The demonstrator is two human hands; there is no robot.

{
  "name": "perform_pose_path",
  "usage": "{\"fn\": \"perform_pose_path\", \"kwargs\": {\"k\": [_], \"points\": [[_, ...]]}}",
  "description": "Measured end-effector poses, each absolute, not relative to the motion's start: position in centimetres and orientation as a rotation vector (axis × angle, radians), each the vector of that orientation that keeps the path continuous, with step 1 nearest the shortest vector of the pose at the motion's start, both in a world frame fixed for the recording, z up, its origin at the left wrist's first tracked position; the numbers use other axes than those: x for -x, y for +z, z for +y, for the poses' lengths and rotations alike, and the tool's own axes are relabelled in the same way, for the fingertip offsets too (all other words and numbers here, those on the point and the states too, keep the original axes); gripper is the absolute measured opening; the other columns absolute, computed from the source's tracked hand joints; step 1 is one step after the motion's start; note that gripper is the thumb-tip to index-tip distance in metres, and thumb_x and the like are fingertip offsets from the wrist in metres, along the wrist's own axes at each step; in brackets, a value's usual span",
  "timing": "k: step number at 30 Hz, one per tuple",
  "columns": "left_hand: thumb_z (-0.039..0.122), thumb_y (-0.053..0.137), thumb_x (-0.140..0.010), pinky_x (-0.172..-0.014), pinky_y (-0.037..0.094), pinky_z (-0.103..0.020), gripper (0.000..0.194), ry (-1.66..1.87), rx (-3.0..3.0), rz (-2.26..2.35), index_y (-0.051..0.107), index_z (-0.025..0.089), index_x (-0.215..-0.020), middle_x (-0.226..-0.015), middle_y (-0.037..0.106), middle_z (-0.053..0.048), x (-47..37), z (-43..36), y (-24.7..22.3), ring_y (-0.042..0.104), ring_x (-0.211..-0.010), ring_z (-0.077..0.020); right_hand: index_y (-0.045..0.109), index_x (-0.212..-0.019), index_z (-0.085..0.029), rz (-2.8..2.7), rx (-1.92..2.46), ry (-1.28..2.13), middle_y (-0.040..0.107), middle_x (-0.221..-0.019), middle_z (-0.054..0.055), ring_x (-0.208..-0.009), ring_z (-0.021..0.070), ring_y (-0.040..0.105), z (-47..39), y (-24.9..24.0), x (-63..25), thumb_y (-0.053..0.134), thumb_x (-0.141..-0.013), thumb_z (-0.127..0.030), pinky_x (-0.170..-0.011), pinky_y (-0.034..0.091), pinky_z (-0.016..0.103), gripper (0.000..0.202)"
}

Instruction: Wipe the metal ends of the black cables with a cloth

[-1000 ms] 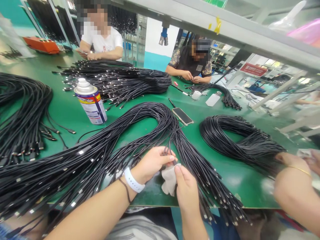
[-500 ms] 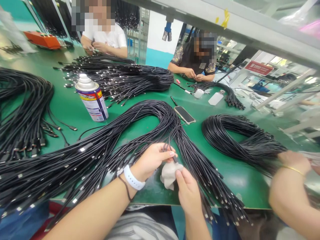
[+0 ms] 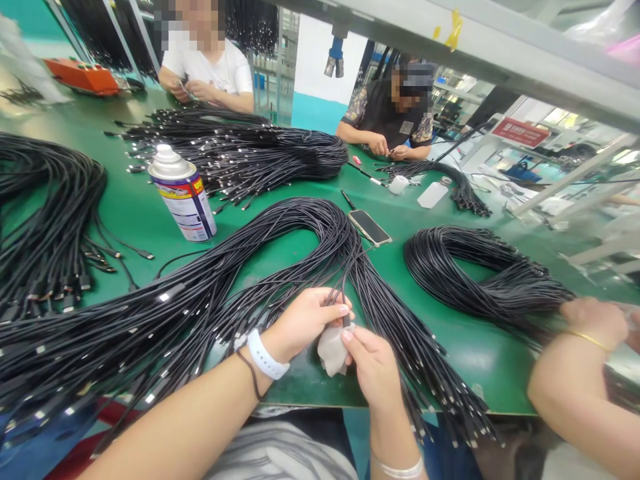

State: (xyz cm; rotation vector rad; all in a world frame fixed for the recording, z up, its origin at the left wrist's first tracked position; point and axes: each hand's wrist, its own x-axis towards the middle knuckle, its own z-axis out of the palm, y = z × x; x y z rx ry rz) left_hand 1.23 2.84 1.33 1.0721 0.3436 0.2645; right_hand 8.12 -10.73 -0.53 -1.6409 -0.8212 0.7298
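Near the table's front edge, my left hand is closed around a few black cables just above their connector end. My right hand pinches a whitish cloth against the black connector of those cables. The two hands are close together, with the cloth hanging between them. Behind them a large bundle of black cables arches over the green table, its ends fanning out to the left and right of my hands.
A spray can stands left of centre. A phone lies behind the bundle. More cable bundles lie far left, at the back and at right. A neighbour's arm reaches in at right. Two people sit opposite.
My right hand and the cloth have shifted slightly left and up, against the connector. My left hand stays closed on the cables. The neighbour's arm at right has moved a little.
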Motion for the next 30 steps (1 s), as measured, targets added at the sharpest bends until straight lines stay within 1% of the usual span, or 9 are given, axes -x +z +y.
{"fn": "perform_pose_path", "kwargs": {"k": [3, 6, 9, 12, 15, 20, 25, 27, 30], "points": [[0.024, 0.067, -0.076, -0.065, 0.041, -0.023, 0.013, 0.254, -1.062, 0.340, 0.063, 0.011, -0.079, -0.074, 0.065, -0.005, -1.2, 3.1, 1.3, 0.052, -0.063, -0.0107, 0.046, -0.055, -0.018, -0.999, 1.678, 0.742, 0.045, -0.060, -0.002, -0.059, 0.0132, 0.043, -10.9, -0.2, -8.0, 0.049, -0.092, -0.035, -0.056, 0.033, 0.025, 0.041], [0.025, 0.069, -0.074, -0.065, 0.041, -0.023, 0.015, 0.245, -1.035, 0.364, 0.063, 0.012, -0.079, -0.076, 0.065, -0.005, -1.2, 3.2, 1.4, 0.053, -0.063, -0.0103, 0.050, -0.061, -0.018, -0.939, 1.716, 0.770, 0.046, -0.060, -0.002, -0.058, 0.0137, 0.043, -11.0, -0.6, -7.5, 0.048, -0.091, -0.039, -0.055, 0.034, 0.024, 0.036], [0.026, 0.070, -0.073, -0.064, 0.041, -0.023, 0.017, 0.253, -1.020, 0.371, 0.063, 0.011, -0.079, -0.077, 0.066, -0.006, -1.2, 3.2, 1.4, 0.053, -0.062, -0.0101, 0.061, -0.077, -0.018, -0.765, 1.678, 0.760, 0.056, -0.066, 0.000, -0.063, 0.0162, 0.052, -11.2, -0.9, -7.1, 0.048, -0.091, -0.045, -0.058, 0.041, 0.024, 0.033], [0.026, 0.071, -0.072, -0.061, 0.041, -0.023, 0.018, 0.262, -1.016, 0.372, 0.063, 0.012, -0.078, -0.074, 0.065, -0.005, -1.2, 3.2, 1.5, 0.052, -0.060, -0.0100, 0.066, -0.098, -0.018, -0.690, 1.681, 0.686, 0.066, -0.085, 0.004, -0.082, 0.0209, 0.061, -11.1, -0.6, -7.0, 0.048, -0.091, -0.047, -0.073, 0.047, 0.025, 0.035], [0.027, 0.072, -0.070, -0.059, 0.039, -0.022, 0.018, 0.296, -1.053, 0.402, 0.063, 0.012, -0.075, -0.068, 0.062, -0.002, -1.2, 3.0, 1.6, 0.051, -0.059, -0.0102, 0.067, -0.105, -0.018, -0.655, 1.726, 0.621, 0.069, -0.098, 0.006, -0.094, 0.0244, 0.061, -11.0, -0.5, -7.1, 0.050, -0.089, -0.050, -0.084, 0.047, 0.028, 0.039], [0.024, 0.069, -0.066, -0.062, 0.041, -0.025, 0.015, 0.340, -1.083, 0.443, 0.061, 0.012, -0.071, -0.067, 0.062, -0.002, -1.2, 2.4, 1.7, 0.054, -0.060, -0.0117, 0.071, -0.099, -0.016, -0.438, 1.728, 0.652, 0.072, -0.088, 0.008, -0.081, 0.0256, 0.065, -10.5, -1.6, -6.9, 0.059, -0.079, -0.060, -0.070, 0.052, 0.028, 0.049], [0.028, 0.069, -0.064, -0.062, 0.040, -0.025, 0.019, 0.363, -0.989, 0.455, 0.061, 0.012, -0.069, -0.066, 0.061, -0.003, -1.5, 2.6, 1.0, 0.052, -0.060, -0.0110, 0.072, -0.088, -0.013, -0.358, 1.690, 0.598, 0.072, -0.082, 0.011, -0.066, 0.0233, 0.064, -9.4, -0.9, -6.7, 0.057, -0.074, -0.066, -0.059, 0.055, 0.027, 0.057], [0.028, 0.070, -0.062, -0.062, 0.040, -0.025, 0.021, 0.385, -0.956, 0.469, 0.061, 0.012, -0.070, -0.067, 0.061, -0.003, -1.5, 2.7, 0.9, 0.052, -0.059, -0.0107, 0.072, -0.084, -0.014, -0.450, 1.705, 0.646, 0.072, -0.081, 0.011, -0.066, 0.0241, 0.065, -9.2, -0.3, -7.1, 0.061, -0.071, -0.065, -0.059, 0.056, 0.028, 0.054], [0.028, 0.071, -0.060, -0.061, 0.040, -0.024, 0.021, 0.384, -0.913, 0.464, 0.061, 0.012, -0.070, -0.066, 0.061, -0.003, -1.4, 2.7, 1.0, 0.052, -0.058, -0.0104, 0.072, -0.081, -0.016, -0.531, 1.761, 0.684, 0.073, -0.082, 0.010, -0.076, 0.0292, 0.067, -9.5, -0.4, -8.0, 0.068, -0.065, -0.062, -0.059, 0.057, 0.030, 0.048]]}}
